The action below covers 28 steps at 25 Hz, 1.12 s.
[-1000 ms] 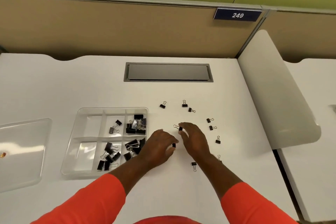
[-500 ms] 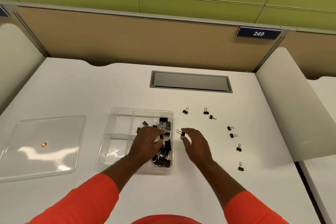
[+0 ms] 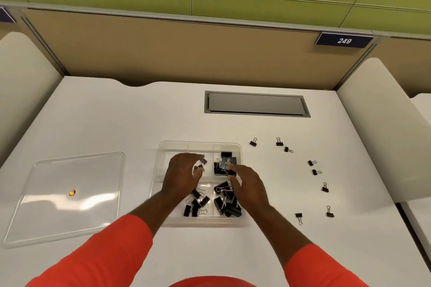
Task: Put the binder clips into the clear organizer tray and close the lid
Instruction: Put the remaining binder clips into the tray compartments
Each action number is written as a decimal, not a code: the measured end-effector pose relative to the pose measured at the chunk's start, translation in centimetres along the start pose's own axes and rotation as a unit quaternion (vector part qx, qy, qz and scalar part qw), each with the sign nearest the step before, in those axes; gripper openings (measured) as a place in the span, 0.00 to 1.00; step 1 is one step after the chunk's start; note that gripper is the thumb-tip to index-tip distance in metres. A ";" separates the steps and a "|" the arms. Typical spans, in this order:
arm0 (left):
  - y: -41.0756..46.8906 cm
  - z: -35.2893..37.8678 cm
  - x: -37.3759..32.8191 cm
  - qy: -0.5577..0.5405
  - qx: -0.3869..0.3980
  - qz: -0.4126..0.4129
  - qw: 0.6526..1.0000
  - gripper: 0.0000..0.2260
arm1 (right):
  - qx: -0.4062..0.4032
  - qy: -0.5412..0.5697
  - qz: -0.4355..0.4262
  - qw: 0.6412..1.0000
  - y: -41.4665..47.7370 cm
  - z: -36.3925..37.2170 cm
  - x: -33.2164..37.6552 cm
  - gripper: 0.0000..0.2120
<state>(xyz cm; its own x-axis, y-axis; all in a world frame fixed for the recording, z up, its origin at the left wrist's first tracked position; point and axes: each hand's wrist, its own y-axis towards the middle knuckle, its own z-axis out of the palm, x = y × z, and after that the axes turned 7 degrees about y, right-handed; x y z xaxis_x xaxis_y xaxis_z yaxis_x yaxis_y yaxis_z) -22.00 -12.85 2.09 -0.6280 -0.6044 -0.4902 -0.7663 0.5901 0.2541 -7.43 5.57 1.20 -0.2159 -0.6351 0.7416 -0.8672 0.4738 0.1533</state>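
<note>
Over the clear organizer tray (image 3: pixel 177 145), lying long axis left-to-right, the left hand (image 3: pixel 183 176) is hovering, fingers loosely apart; whether the right hand (image 3: pixel 248 185) is pinching anything, I cannot tell.

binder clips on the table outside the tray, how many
8, all right of the tray: three binder clips at the back, two further right, one nearer, two nearest; none look hidden.

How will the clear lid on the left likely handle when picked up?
The clear lid looks thin and flat, so probably light and slightly flexible. Its glossy surface lies flat on the white desk, so catching an edge may be slippery.
</note>
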 end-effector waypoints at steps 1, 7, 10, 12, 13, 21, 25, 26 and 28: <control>-0.1 -0.1 0.4 -0.002 -0.004 -0.003 1.000 0.17 | 0.005 -0.003 0.003 1.000 0.1 0.5 0.3 0.15; -1.2 -0.6 2.6 -0.002 0.010 0.009 1.000 0.24 | 0.011 0.001 -0.003 1.000 0.8 3.2 2.1 0.15; -1.7 -0.7 3.2 0.002 0.017 0.012 1.000 0.27 | 0.013 -0.007 -0.025 1.000 1.5 4.1 3.5 0.15; -1.9 -0.8 3.5 0.007 0.020 0.012 1.000 0.29 | 0.023 -0.012 -0.034 0.999 2.2 4.5 4.3 0.18; -2.0 -0.8 3.7 0.011 0.022 0.010 1.000 0.29 | 0.033 -0.016 -0.031 0.999 2.5 4.7 4.7 0.22; -2.3 -1.2 2.7 0.024 0.043 0.017 0.999 0.33 | 0.081 -0.112 -0.030 0.990 1.3 2.8 4.3 0.42; -2.5 -0.5 1.1 0.035 0.074 0.031 0.996 0.36 | 0.078 -0.155 -0.007 0.985 0.0 0.9 3.3 0.43; -2.6 -0.3 0.6 0.042 0.083 0.036 0.995 0.37 | 0.076 -0.157 -0.002 0.985 -0.3 0.4 2.9 0.43; -2.6 0.3 -0.3 0.056 0.097 0.045 0.993 0.37 | 0.072 -0.159 0.009 0.985 -1.1 -0.8 2.2 0.42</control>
<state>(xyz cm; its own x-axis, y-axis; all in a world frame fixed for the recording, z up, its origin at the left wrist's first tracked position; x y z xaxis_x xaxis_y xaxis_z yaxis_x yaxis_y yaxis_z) -19.76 -14.03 1.31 -0.7123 -0.5942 -0.3737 -0.6726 0.7301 0.1211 -6.60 4.18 3.17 -0.3405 -0.7972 0.4984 -0.9120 0.4090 0.0312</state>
